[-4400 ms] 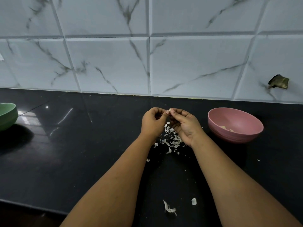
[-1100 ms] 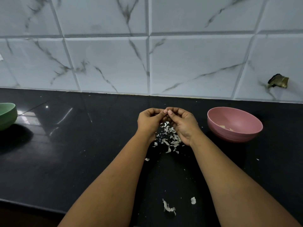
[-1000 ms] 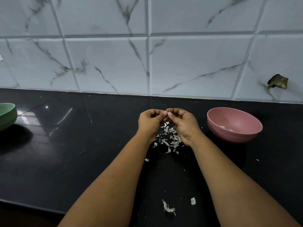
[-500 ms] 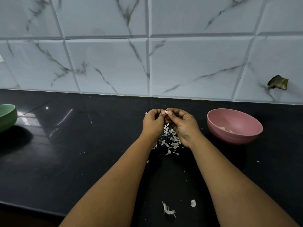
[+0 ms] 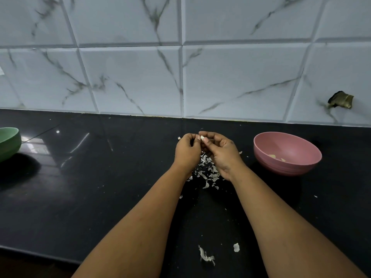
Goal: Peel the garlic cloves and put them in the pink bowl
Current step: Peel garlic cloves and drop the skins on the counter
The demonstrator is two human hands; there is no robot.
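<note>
Left hand: my left hand (image 5: 187, 151) is held above the counter (image 5: 96, 197), its fingers (image 5: 190, 137) curled in toward the clove from the left; I cannot tell for sure how much of the clove they grip.
Right hand: my right hand (image 5: 221, 152) meets the left one fingertip to fingertip, thumb and forefinger pinching the garlic clove (image 5: 202, 138).
Garlic clove: small and pale, only its tip showing between the two hands, held in the air just above the peel pile.
Pink bowl: the pink bowl (image 5: 289, 167) stands on the counter to the right of my right hand, near it but apart; inside lie a few pale yellowish pieces (image 5: 276, 156) on the bottom, which look like peeled cloves.
Green bowl: a green bowl (image 5: 9, 142) sits at the far left edge of the view, cut off by the frame; its contents are hidden from me.
Peel pile: white papery skins (image 5: 206, 169) are scattered on the counter directly under and between my wrists.
Stray peels: two more scraps (image 5: 206, 256) lie nearer to me, between my forearms.
Wall: marbled grey tiles (image 5: 130, 77) behind the counter, with a dark broken spot (image 5: 340, 100) at the right.
</note>
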